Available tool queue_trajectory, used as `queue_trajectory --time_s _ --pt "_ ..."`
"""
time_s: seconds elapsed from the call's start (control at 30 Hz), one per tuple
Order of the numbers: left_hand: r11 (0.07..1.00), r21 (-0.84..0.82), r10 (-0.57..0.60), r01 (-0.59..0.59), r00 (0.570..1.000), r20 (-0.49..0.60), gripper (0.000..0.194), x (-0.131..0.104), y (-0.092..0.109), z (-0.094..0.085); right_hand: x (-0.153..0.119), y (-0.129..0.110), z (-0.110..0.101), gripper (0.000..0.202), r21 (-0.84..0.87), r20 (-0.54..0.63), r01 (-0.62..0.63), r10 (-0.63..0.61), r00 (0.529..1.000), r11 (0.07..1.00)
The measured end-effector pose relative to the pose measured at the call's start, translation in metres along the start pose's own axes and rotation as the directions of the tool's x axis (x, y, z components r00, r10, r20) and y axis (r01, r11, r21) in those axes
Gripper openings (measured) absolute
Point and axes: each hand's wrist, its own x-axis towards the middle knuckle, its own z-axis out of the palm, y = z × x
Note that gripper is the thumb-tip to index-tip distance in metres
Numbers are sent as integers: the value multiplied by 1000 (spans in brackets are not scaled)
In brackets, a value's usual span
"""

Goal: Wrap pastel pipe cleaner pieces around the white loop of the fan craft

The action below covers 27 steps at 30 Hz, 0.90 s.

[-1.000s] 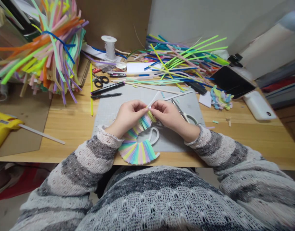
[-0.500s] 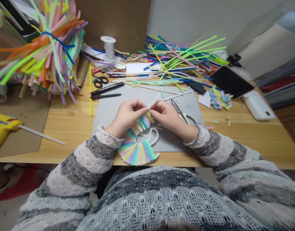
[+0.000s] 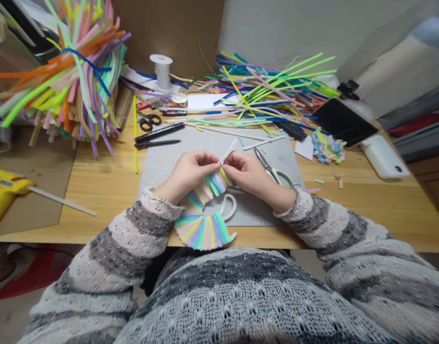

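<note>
A curved band of pastel pipe cleaners [image 3: 203,230] in pink, yellow, mint, blue and lilac hangs in a C shape under my hands, its lower end past the table's front edge. My left hand [image 3: 187,174] is closed in a pinch at the band's upper end. There my right hand [image 3: 251,177] also pinches, its fingertips meeting the left ones. Between them a white pipe cleaner [image 3: 228,151] sticks up and away from me. A white loop [image 3: 235,205] shows at the band's inner side. The exact grip at the fingertips is partly hidden.
Scissors [image 3: 268,165] lie on the grey mat [image 3: 158,165] beside my right hand. Loose pipe cleaners [image 3: 277,86] are heaped at the back. A big bundle [image 3: 76,81] and a yellow glue gun [image 3: 7,191] are at left. A phone [image 3: 345,122] leans at right.
The band has dipped slightly lower and to the left, and the white pipe cleaner has tilted a little. Both hands stay pinched at nearly the same spot.
</note>
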Motion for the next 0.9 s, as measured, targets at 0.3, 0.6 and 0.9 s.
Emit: queue_trajectory --time_s 0.3,0.6,0.9 --pt "998 55 36 -35 999 -17 20 -1 1 1 -1 2 1 12 -43 -12 -37 36 999 998" --pt "997 52 62 -62 998 -3 17 -1 2 0 -3 -2 0 16 -41 58 5 -3 998 999" --pt "999 31 44 -45 999 25 17 -1 2 -1 -4 -2 -2 17 33 79 42 -44 996 999"
